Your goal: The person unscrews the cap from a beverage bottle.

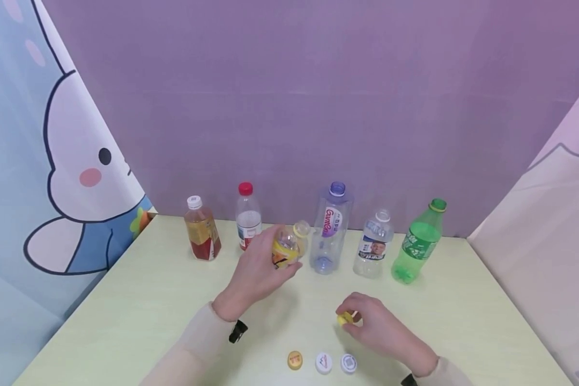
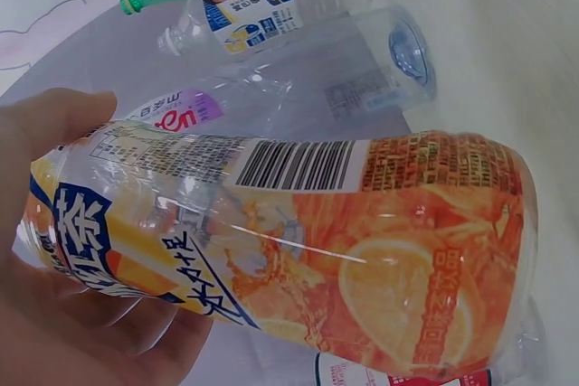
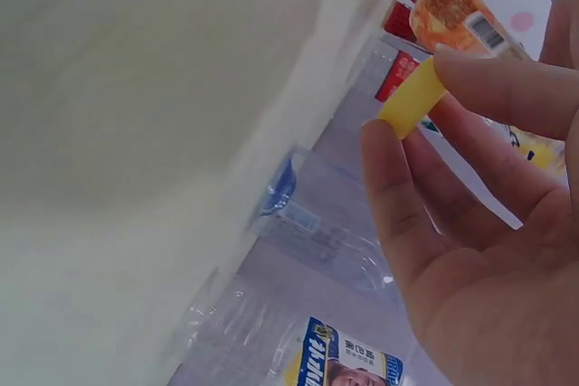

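Note:
My left hand [image 1: 258, 271] grips an uncapped plastic drink bottle [image 1: 287, 247] with a yellow and orange label, tilted above the table. In the left wrist view the bottle [image 2: 298, 241] lies across the picture, its orange slices and barcode facing the camera. Between thumb and fingertips my right hand [image 1: 373, 324] pinches a yellow bottle cap [image 1: 344, 319], apart from the bottle. The right wrist view shows this cap [image 3: 412, 98] edge-on. Near my right hand, an orange-yellow cap [image 1: 295, 360] and two white caps [image 1: 324, 363] [image 1: 348, 363] lie in a row.
Along the back of the table [image 1: 140, 300] stand a white-capped bottle [image 1: 203, 230], a red-capped bottle [image 1: 247, 214], a tall bluish open bottle [image 1: 329, 230], a clear open bottle [image 1: 373, 244] and a green open bottle [image 1: 418, 241]. A purple backdrop [image 1: 318, 96] hangs behind them.

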Demonstrator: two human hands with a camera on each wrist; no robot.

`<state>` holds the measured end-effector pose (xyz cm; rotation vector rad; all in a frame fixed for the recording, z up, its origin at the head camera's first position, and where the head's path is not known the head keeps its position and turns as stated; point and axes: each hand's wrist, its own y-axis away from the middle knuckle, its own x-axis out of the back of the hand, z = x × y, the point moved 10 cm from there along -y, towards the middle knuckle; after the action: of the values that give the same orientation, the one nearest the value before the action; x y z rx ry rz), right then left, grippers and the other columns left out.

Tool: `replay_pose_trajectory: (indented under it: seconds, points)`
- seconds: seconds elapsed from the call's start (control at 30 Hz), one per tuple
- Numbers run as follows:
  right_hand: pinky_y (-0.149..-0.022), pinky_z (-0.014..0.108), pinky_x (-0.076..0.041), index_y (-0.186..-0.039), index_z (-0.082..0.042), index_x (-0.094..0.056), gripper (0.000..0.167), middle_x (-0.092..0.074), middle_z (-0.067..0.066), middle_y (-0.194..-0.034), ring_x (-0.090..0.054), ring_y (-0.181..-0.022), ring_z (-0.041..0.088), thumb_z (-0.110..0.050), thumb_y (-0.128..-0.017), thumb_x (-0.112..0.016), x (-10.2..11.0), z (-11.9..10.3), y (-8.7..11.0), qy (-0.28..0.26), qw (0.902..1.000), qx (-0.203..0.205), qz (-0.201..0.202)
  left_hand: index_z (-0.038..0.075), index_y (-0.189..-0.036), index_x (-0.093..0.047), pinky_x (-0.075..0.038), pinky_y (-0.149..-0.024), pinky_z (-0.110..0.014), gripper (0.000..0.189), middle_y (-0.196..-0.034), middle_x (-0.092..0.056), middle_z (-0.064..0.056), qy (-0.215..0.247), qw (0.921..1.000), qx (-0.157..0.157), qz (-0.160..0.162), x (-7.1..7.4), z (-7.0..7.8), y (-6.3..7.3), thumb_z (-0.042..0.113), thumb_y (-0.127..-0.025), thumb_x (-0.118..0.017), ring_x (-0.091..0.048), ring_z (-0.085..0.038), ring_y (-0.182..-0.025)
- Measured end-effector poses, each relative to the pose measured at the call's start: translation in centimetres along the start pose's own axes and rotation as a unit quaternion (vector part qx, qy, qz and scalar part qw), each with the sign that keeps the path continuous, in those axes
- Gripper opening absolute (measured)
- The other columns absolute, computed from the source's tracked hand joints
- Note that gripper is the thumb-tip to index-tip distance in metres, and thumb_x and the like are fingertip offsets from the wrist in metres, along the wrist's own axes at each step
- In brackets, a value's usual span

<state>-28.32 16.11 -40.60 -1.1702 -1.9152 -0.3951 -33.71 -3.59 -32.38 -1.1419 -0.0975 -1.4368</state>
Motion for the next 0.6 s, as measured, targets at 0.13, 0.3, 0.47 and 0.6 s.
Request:
replay_pose_trajectory:
  seconds: [0.13, 0.3, 0.47, 0.6]
  points:
    - [-0.073, 0.030, -0.056, -0.101, -0.006, -0.074, 0.020, -0.066, -0.004, -0.099, -0.062, -0.082, 0.010, -0.003, -0.083, -0.079, -1.0, 0.2, 0.3, 0.005, 0.9995, -0.003, -0.031, 0.008, -0.138, -0.049, -0.056, -0.092, -0.039, 0.071, -0.126, -0.061, -0.005, 0.018, 0.9996, 0.018, -0.006, -0.4, -0.6, -0.5, 0.028, -0.081, -0.087, -0.061, -0.021, -0.110]
    - [-0.074, 0.031, -0.056, -0.101, -0.006, -0.074, 0.020, -0.065, -0.005, -0.097, -0.060, -0.082, 0.009, -0.001, -0.082, -0.078, -2.0, 0.7, 0.5, 0.007, 0.9983, -0.018, -0.055, 0.009, -0.141, -0.046, -0.055, -0.095, -0.041, 0.072, -0.129, -0.060, -0.005, 0.063, 0.9969, 0.045, -0.010, -0.9, -1.8, -1.1, 0.027, -0.083, -0.085, -0.061, -0.021, -0.114]
    - [-0.076, 0.030, -0.054, -0.101, -0.008, -0.074, 0.019, -0.062, -0.008, -0.096, -0.059, -0.084, 0.008, -0.004, -0.082, -0.078, -2.7, 1.3, 0.7, 0.009, 0.9964, -0.038, -0.076, 0.009, -0.140, -0.044, -0.054, -0.096, -0.045, 0.072, -0.128, -0.061, -0.005, 0.090, 0.9945, 0.054, 0.005, -1.1, -2.9, -1.6, 0.027, -0.084, -0.085, -0.062, -0.022, -0.114]
    - [-0.078, 0.030, -0.054, -0.100, -0.008, -0.074, 0.020, -0.061, -0.009, -0.095, -0.058, -0.085, 0.008, -0.006, -0.081, -0.080, -2.9, 1.4, 0.7, 0.020, 0.9960, -0.036, -0.080, 0.008, -0.140, -0.044, -0.055, -0.092, -0.045, 0.074, -0.125, -0.064, -0.007, 0.082, 0.9948, 0.055, 0.023, -1.3, -3.3, -2.5, 0.030, -0.083, -0.085, -0.064, -0.024, -0.110]
